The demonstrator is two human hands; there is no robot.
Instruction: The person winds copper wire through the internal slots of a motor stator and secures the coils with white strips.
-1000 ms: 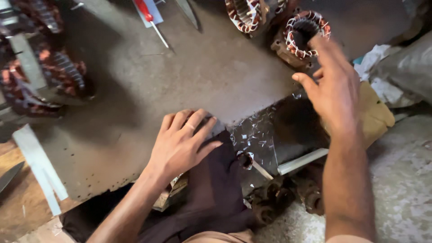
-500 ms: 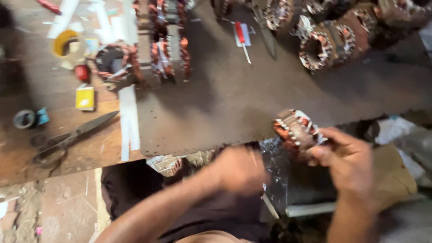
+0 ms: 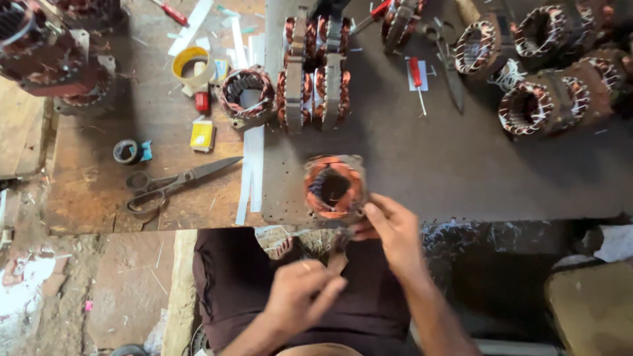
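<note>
Grey metal worktop (image 3: pixel 428 171) carries a copper-wound steel stator (image 3: pixel 333 188) at its near edge. Right hand (image 3: pixel 392 231) touches its rim, fingers loosely curled; left hand (image 3: pixel 300 296) pinches something blurred. Likely heavy, rigid; grip steel frame, not windings.

By your right hand (image 3: pixel 394 232) sits a stator (image 3: pixel 333 187) ringed in copper-orange windings on the dull grey worktop (image 3: pixel 461 165), with a yellow tape roll (image 3: pixel 191 66), a red-handled screwdriver (image 3: pixel 416 79), and dark steel scissors (image 3: pixel 173 183) on brown wood.
</note>
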